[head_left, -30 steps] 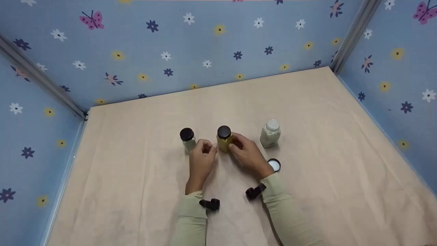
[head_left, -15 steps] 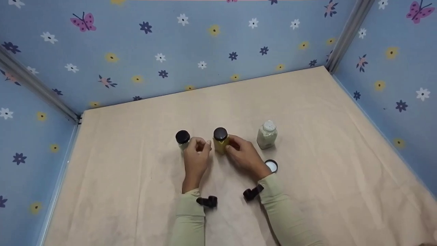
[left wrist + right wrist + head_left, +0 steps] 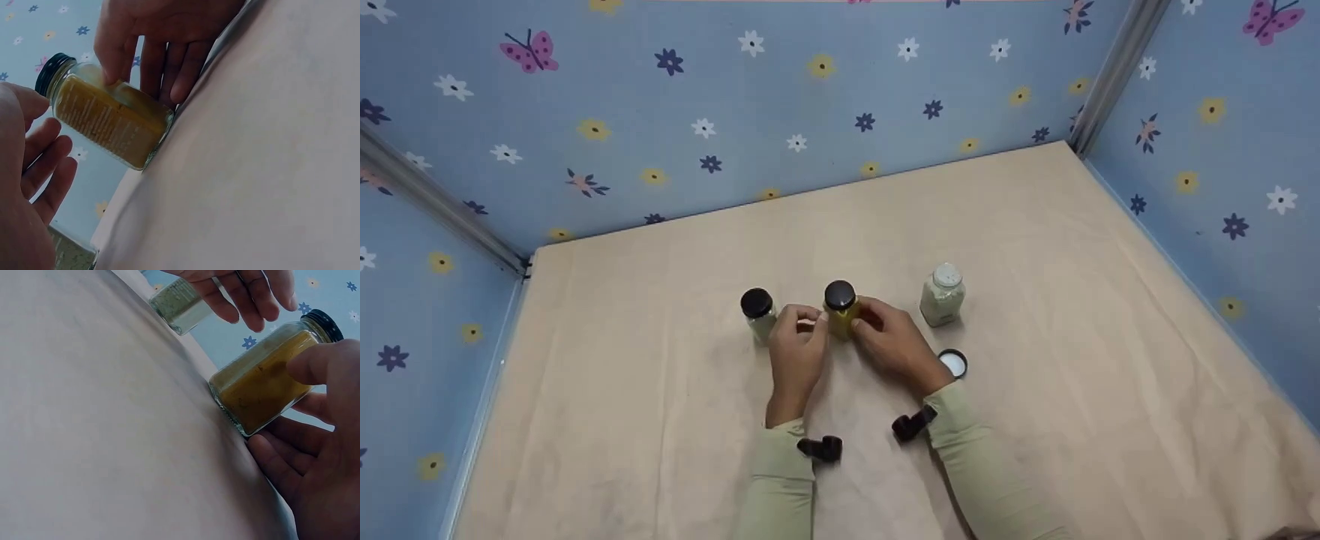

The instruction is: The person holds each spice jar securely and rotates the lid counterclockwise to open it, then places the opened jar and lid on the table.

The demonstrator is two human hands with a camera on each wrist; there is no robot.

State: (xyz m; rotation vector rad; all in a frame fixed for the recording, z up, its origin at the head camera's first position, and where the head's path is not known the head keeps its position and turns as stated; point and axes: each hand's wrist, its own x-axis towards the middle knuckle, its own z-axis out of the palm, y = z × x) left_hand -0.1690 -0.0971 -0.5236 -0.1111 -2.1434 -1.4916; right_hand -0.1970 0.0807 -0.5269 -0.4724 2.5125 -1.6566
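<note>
A glass spice jar of yellow-brown powder (image 3: 256, 385) with a black screw lid (image 3: 840, 295) stands upright on the cloth-covered table. My right hand (image 3: 896, 346) holds its right side, thumb on the near face and fingers behind. My left hand (image 3: 796, 356) is at the jar's left, fingers loosely bent around nothing, with a fingertip right by the neck under the lid in the left wrist view. Close behind the left hand stands a jar of green herbs (image 3: 761, 328), black-lidded and partly hidden by that hand.
To the right stands a jar of pale green contents (image 3: 942, 301) with a white perforated top and no black lid. A black lid (image 3: 953, 364) lies white inside up beside the right wrist. Blue flower-patterned walls (image 3: 780, 90) bound the beige tablecloth (image 3: 1080, 375).
The left hand draws slightly away from the green jar and closer to the yellow-brown one. The right hand keeps its grip. The head view shifts a little.
</note>
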